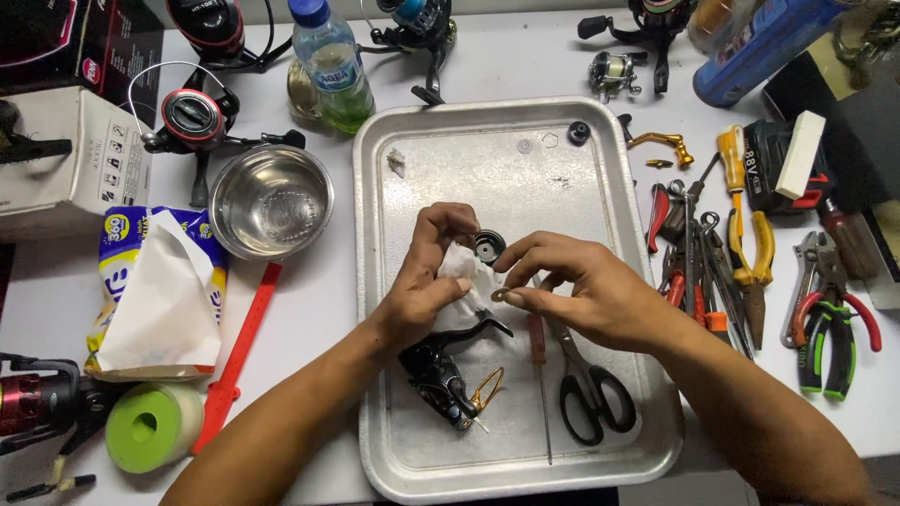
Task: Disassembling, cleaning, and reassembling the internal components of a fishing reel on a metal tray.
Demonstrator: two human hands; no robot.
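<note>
Over a metal tray (375, 281), my left hand (427, 281) grips a black fishing reel body (441, 370) wrapped in a white tissue (469, 281). The reel's round black top (488, 246) pokes out above the tissue. My right hand (572, 290) pinches a small brass ring (500, 295) between thumb and forefinger, right beside the tissue. The reel's lower part and its gold bail wire (487, 389) rest on the tray.
On the tray lie black scissors (586, 384), a thin screwdriver (541, 375) and small parts near the far edge. Pliers and tools (712, 253) crowd the right side. A steel bowl (270, 200), tissue pack (159, 290), water bottle (330, 66) and other reels (192, 117) sit left.
</note>
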